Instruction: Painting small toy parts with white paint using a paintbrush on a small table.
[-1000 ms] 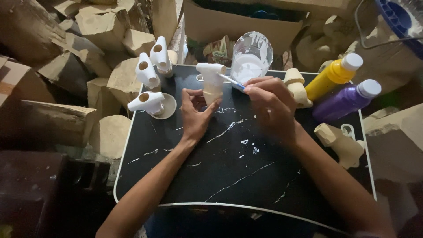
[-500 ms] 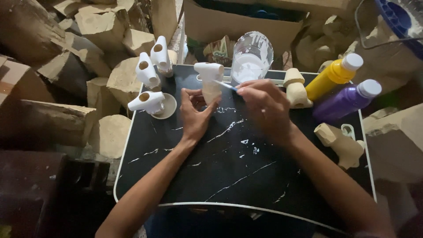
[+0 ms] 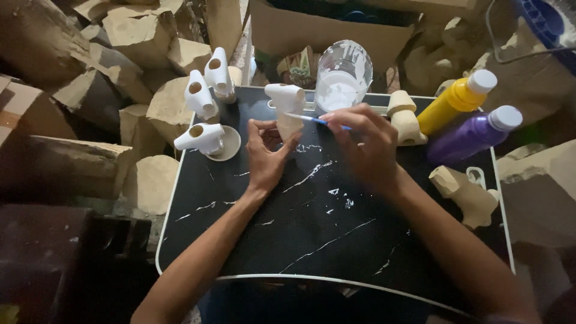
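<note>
Blue basket (image 3: 543,21): cut off by the upper right corner. Cardboard box (image 3: 327,30): top lost past the upper edge. Clay figure (image 3: 287,111): base hidden behind the left hand (image 3: 267,153). Paintbrush (image 3: 312,119): rear end hidden under the right hand (image 3: 366,147). Desk (image 3: 312,240): near right corner covered by the forearm.

We see a black table (image 3: 312,240) with white marble veins, a yellow bottle (image 3: 453,103), a purple bottle (image 3: 471,135), and white-painted figures (image 3: 204,137) at upper left.
</note>
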